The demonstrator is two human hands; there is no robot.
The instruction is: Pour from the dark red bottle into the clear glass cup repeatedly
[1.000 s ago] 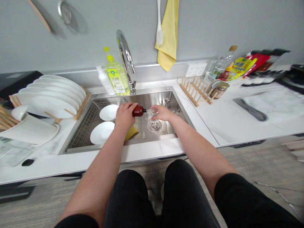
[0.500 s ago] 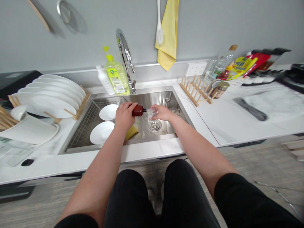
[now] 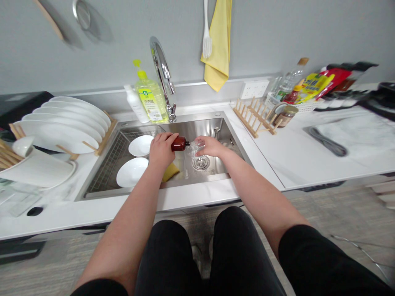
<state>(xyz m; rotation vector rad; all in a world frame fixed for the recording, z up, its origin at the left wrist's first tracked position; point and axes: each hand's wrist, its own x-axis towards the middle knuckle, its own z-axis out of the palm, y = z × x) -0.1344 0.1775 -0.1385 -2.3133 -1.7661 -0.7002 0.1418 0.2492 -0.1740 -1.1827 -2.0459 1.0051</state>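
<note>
Over the sink, my left hand is wrapped round a reddish-brown bottle. The bottle lies on its side in the air, its dark neck pointing right. My right hand grips a small clear glass, whose exact shape is hard to make out. The bottle's mouth is right at the glass; whether they touch I cannot tell. Two white bowls sit in the left part of the sink, and a yellow cloth lies below my left hand.
Behind the sink stand a faucet, a yellow-green soap bottle and a white bottle. White plates fill a rack on the left. To the right are a wooden rack and a jar. A yellow towel hangs above.
</note>
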